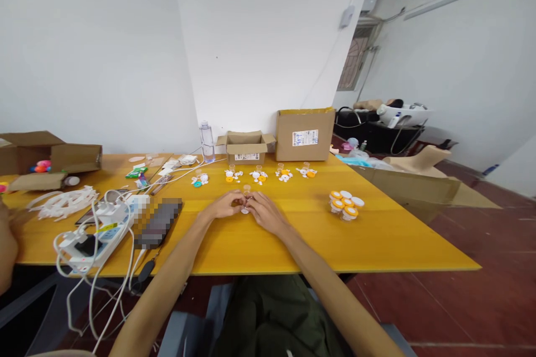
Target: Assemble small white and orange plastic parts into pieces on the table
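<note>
My left hand and my right hand meet over the middle of the table, fingers bent inward and pinched around a small white plastic part. My fingers cover much of it, so its exact shape is hidden. Just beyond the fingertips stands a small clear plastic cup. Farther back, small groups of white and orange plastic parts lie beside more clear cups. One group at the left has a teal ring.
A cluster of orange-and-white-lidded clear containers stands to the right. Behind are an open small carton, a larger box and a water bottle. Left lie a phone and a power strip with tangled cables.
</note>
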Tool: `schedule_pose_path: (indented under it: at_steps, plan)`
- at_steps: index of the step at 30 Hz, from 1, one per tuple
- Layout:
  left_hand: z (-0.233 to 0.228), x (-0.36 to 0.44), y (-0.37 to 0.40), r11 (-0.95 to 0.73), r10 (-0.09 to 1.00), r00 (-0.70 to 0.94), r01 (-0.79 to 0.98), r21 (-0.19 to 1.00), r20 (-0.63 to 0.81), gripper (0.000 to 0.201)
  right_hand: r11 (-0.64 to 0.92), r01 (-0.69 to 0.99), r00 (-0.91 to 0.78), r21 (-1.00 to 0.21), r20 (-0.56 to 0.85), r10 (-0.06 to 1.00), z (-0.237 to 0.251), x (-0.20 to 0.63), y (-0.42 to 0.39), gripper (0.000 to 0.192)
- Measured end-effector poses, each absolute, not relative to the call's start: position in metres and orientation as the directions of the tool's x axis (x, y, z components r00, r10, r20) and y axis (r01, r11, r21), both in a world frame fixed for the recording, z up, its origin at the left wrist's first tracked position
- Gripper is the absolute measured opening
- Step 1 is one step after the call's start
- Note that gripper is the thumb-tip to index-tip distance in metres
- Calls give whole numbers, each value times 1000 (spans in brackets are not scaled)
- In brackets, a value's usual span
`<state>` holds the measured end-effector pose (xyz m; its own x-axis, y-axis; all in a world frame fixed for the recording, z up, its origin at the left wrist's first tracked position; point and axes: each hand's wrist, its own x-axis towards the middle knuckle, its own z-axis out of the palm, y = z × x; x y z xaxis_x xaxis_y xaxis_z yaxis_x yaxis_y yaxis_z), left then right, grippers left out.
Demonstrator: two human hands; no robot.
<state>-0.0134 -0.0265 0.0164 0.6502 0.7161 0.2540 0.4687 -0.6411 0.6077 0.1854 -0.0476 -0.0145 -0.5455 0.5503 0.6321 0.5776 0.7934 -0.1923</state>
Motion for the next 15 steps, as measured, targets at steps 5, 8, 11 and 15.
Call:
schedule_pose_path:
  at_steps: [5, 8, 11, 15]
  plan:
    - [18, -14, -27, -633, 718, 654, 474, 612, 237, 18, 787, 574, -533, -223, 628, 567, -17, 186, -46, 14]
    - [16, -13, -25, -647, 713, 657, 481, 592, 245, 18, 790, 556, -527, -258, 625, 576, -17, 186, -44, 13]
    - [15, -13, -25, -654, 717, 649, 501, 566, 255, 17, 793, 534, -524, -293, 622, 582, -17, 187, -41, 13]
    - [16, -13, -25, -657, 716, 652, 508, 556, 250, 17, 806, 498, -551, -321, 600, 580, -14, 187, -37, 11]
